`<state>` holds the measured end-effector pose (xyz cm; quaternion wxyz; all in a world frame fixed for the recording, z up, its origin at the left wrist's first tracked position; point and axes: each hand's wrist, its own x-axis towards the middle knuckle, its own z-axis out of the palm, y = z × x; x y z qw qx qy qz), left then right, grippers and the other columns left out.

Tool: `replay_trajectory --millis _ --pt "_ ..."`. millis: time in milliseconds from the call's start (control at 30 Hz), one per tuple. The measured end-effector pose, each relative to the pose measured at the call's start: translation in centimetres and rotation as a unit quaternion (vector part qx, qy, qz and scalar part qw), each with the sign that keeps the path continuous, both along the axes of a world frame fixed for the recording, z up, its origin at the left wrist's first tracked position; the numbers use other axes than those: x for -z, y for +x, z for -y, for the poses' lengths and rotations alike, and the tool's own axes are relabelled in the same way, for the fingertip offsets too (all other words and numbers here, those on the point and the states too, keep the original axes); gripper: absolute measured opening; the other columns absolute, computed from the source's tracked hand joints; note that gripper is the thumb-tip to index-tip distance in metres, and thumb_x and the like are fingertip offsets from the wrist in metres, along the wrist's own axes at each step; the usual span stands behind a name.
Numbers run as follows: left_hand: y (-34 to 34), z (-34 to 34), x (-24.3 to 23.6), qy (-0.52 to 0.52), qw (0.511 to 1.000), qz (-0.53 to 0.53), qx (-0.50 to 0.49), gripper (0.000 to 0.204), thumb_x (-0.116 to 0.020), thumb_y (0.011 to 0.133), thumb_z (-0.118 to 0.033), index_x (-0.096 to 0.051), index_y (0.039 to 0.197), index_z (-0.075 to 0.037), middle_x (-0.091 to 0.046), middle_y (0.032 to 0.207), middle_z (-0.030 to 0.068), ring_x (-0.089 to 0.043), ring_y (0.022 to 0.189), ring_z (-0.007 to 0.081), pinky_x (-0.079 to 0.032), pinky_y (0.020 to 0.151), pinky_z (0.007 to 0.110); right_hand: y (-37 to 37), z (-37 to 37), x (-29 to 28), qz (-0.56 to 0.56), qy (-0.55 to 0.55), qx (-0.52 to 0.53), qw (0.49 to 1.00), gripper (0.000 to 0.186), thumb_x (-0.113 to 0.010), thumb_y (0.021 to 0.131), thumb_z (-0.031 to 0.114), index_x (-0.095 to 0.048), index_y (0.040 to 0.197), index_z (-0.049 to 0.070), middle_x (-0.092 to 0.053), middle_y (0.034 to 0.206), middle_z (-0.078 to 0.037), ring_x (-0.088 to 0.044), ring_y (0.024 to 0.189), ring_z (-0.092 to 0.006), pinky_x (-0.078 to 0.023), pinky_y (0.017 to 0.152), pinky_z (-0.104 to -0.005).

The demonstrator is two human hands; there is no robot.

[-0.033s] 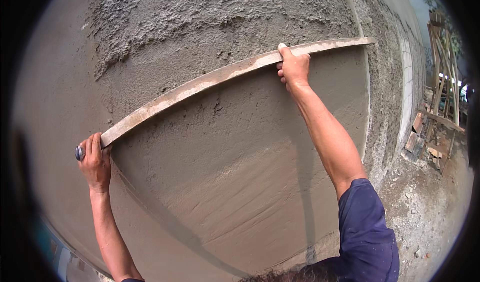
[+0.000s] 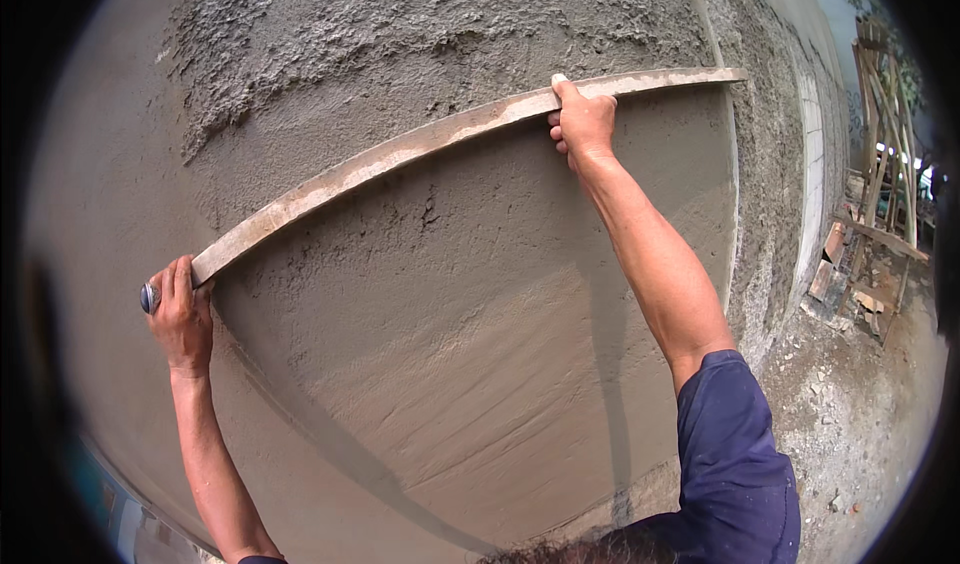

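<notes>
A long pale straightedge bar point(image 2: 380, 158), bent by the lens, lies slanted across the grey plaster wall point(image 2: 460, 344). My left hand point(image 2: 182, 319) grips its lower left end; a ring with a large dark stone point(image 2: 150, 299) is on that hand. My right hand point(image 2: 585, 124) holds the bar right of its middle, thumb over the upper edge and fingers curled underneath. Rough, lumpy mortar point(image 2: 430, 19) covers the wall above the bar, while below it the plaster is smoother, with streaks and small pits. A narrow vertical strip point(image 2: 733, 224) edges this panel on the right.
At the far right, several wooden poles point(image 2: 890, 134) lean upright beside loose boards point(image 2: 830, 254). Rubble-strewn ground point(image 2: 840, 434) lies at the lower right. Further rough wall point(image 2: 765, 164) continues right of the strip, with a pale band point(image 2: 812, 164) on it.
The bar and both my hands have shifted slightly upward and to the left along the wall. My grip on the bar looks the same.
</notes>
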<state>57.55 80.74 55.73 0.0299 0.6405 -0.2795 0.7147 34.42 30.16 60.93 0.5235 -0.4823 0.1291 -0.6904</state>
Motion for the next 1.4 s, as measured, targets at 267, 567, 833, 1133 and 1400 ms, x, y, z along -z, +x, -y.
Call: replay_trajectory --millis 267,567,833,1133,1400 --pt "-0.7 3.4 -10.3 -0.015 0.997 0.040 -0.063 0.043 -0.073 0.091 -0.014 -0.063 0.132 -0.007 -0.068 0.124 0.0096 -0.063 0.115 0.0294 -0.052 0.097 0.042 -2.1 3.0 -10.5 0.004 -0.052 0.008 0.999 0.036 -0.074 0.090 0.034 -0.066 0.088 -0.001 -0.065 0.070 -0.008 -0.056 0.052 -0.0117 -0.042 0.041 -0.0291" --pt "-1.4 4.8 -12.7 0.047 0.999 0.014 -0.008 0.044 -0.074 0.089 -0.012 -0.062 0.131 -0.005 -0.067 0.124 0.0111 -0.062 0.115 0.0305 -0.050 0.098 0.043 -2.9 9.2 -19.8 -0.068 -0.052 0.265 0.960 0.045 -0.067 0.085 0.037 -0.073 0.099 -0.005 -0.075 0.102 -0.024 -0.071 0.094 -0.0336 -0.055 0.085 -0.0431" --pt "-0.4 -7.2 4.6 0.107 0.986 -0.125 -0.029 0.051 -0.078 0.075 0.000 -0.057 0.122 -0.003 -0.062 0.114 0.0158 -0.058 0.117 0.0391 -0.043 0.108 0.052 2.8 -1.4 4.1 -0.055 -0.065 0.028 0.996 0.088 -0.072 0.085 0.037 -0.028 0.133 -0.022 -0.054 0.127 -0.041 -0.059 0.122 -0.0444 -0.046 0.108 -0.0440" --pt "-0.1 1.7 -4.8 0.033 0.999 -0.005 -0.015 0.044 -0.076 0.087 -0.012 -0.061 0.127 -0.003 -0.066 0.116 0.0153 -0.063 0.110 0.0347 -0.049 0.095 0.046 1.2 5.2 -17.6 -0.040 -0.245 0.232 0.940 0.040 -0.067 0.087 0.037 -0.073 0.094 -0.002 -0.074 0.088 -0.021 -0.070 0.079 -0.0309 -0.055 0.074 -0.0438" --pt "-2.5 0.2 -0.4 0.087 0.989 -0.116 -0.005 0.051 -0.077 0.080 -0.004 -0.059 0.128 0.000 -0.065 0.117 0.0171 -0.060 0.116 0.0389 -0.045 0.104 0.050 0.7 3.7 -12.2 -0.059 -0.171 0.137 0.974 0.032 -0.075 0.088 0.034 -0.068 0.076 0.005 -0.064 0.062 -0.003 -0.055 0.049 -0.0106 -0.045 0.044 -0.0285"
